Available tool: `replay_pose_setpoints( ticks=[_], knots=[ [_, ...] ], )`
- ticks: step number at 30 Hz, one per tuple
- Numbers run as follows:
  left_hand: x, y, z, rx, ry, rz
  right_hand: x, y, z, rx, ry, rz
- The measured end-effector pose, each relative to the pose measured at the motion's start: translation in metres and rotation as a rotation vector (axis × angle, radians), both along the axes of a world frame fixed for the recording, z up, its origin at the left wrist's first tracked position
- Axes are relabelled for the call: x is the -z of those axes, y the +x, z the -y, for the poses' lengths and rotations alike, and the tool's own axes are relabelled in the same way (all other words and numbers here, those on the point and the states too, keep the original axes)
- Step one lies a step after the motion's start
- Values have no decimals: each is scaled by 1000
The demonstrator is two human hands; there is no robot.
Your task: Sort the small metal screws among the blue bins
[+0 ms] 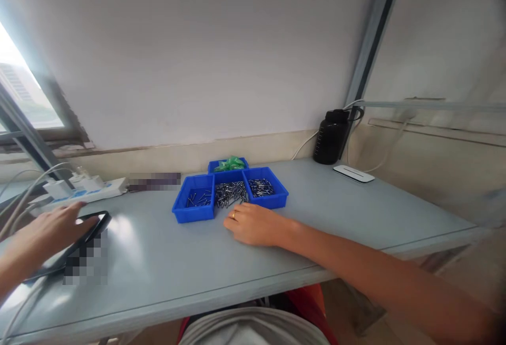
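My left hand [55,229] lies over a dark-edged tablet or phone [103,219] at the left, thumb spread away from the other fingers. My right hand [253,224], with a ring on one finger, rests on the table at the front of the middle blue bin [228,175]. Its fingers are curled, and their tips are hidden. Small metal screws or pins [231,193] fill that bin. The left blue bin [193,213] holds a few similar pieces, and the right blue bin [272,201] holds many. Behind them, another blue bin [212,165] contains green plastic [231,163].
A white power strip [114,188] with plugs and cables sits at the back left. At the back right stand a black bottle [331,137] and a flat white device [353,173]. The grey table [158,276] has its front edge close to my body.
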State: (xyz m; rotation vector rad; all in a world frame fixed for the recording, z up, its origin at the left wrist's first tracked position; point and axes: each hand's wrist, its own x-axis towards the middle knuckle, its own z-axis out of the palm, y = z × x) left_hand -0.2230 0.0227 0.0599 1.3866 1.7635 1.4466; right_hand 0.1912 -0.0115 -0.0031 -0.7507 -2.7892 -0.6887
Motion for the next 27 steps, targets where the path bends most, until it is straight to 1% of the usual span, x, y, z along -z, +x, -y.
replay_pose_setpoints(
  ticks=[1,2,3,5,7,9,11,12,14,17,20,24,27],
  knots=[
    [-2,22,5,32,51,-225,0,0,0,-3,-33,-18],
    [-3,46,12,106,102,-434,-1,1,-1,-7,-68,-39],
    [-3,72,21,257,123,-599,-1,2,-2,-11,-102,-64],
    [1,124,37,568,143,-817,-3,5,-3,-29,-177,-119],
    [10,170,49,760,142,-1023,-5,9,-5,-47,-279,-181],
    [23,205,51,854,118,-1237,-7,12,-6,-55,-414,-249],
    [35,227,45,852,128,-1376,-8,15,-7,-36,-547,-313],
    [41,234,40,854,147,-1409,-8,16,-8,-16,-606,-344],
    [48,240,29,920,198,-1424,-9,18,-9,28,-697,-394],
    [52,238,21,1010,264,-1367,-12,21,-10,88,-779,-413],
    [51,233,22,1046,302,-1286,-14,22,-10,111,-806,-394],
    [49,230,25,1078,309,-1184,-16,23,-8,110,-805,-412],
    [48,228,23,1047,286,-1156,-19,23,-6,131,-775,-388]
  ],
)
